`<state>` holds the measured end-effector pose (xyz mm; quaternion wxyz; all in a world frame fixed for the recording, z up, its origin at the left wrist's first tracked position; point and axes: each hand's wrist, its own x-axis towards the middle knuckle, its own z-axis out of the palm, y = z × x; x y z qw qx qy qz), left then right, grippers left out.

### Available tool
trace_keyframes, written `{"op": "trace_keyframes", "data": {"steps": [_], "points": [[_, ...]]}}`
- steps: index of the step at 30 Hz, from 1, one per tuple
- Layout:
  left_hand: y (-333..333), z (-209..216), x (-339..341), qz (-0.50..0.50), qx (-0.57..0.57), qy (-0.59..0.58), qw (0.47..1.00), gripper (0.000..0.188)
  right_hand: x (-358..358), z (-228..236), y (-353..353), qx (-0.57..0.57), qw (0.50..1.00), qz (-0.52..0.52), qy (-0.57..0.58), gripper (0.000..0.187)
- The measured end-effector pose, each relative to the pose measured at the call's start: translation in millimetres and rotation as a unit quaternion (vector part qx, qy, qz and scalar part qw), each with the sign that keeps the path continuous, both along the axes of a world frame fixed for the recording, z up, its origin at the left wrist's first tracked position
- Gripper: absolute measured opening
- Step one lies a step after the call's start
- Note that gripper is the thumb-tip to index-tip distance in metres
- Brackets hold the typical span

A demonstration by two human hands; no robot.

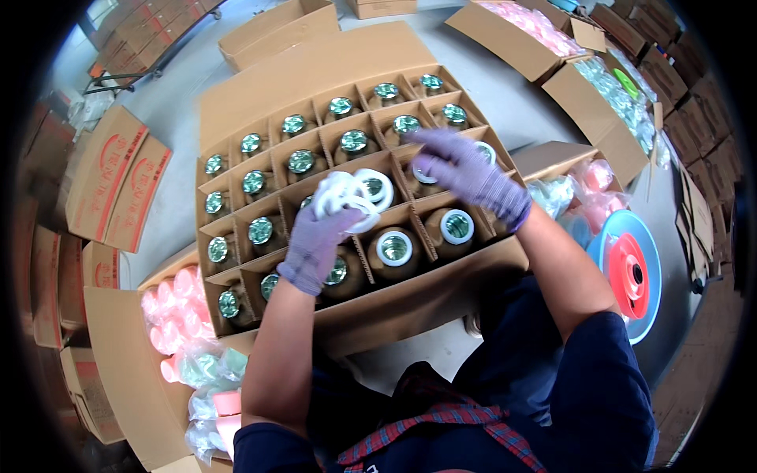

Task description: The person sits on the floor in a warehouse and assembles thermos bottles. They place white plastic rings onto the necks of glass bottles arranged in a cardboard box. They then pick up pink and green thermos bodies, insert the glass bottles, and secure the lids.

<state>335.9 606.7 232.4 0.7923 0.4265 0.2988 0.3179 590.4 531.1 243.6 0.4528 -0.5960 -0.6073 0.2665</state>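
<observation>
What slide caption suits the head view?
Gloved left hand holds white rings over a partitioned carton of shiny-mouthed bottles, right hand alongside.

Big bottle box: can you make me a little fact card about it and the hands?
Box: open, brown cardboard, divided inside
Bottles: in rows, shiny green tops
Left hand: gloved, holding several white rings
Right hand: gloved, over the box's right side; grip unclear
Nearby: pink pieces at lower left, blue round basin at right
</observation>
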Motion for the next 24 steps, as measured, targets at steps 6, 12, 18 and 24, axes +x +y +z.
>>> {"op": "trace_keyframes", "data": {"steps": [6, 12, 18, 24], "points": [[6.6, -7.6, -17.6, 0.066, 0.037, 0.021, 0.997, 0.046, -49.4, 16.5, 33.7, -0.085, 0.989, 0.012, 0.123, 0.022], [35.2, 3.9, -65.8, 0.202, 0.025, -0.075, 0.976, 0.055, -74.1, -26.0, 51.9, -0.161, 0.987, -0.009, -0.005, 0.027], [44.4, 9.6, -79.4, 0.227, 0.068, -0.093, 0.967, 0.051, -149.7, -42.1, 118.9, -0.097, 0.943, 0.004, -0.318, 0.030], [48.2, 14.4, -98.7, 0.193, 0.111, -0.076, 0.972, 0.045, -157.3, -37.3, 126.2, -0.215, 0.815, 0.048, -0.536, 0.025]]}}
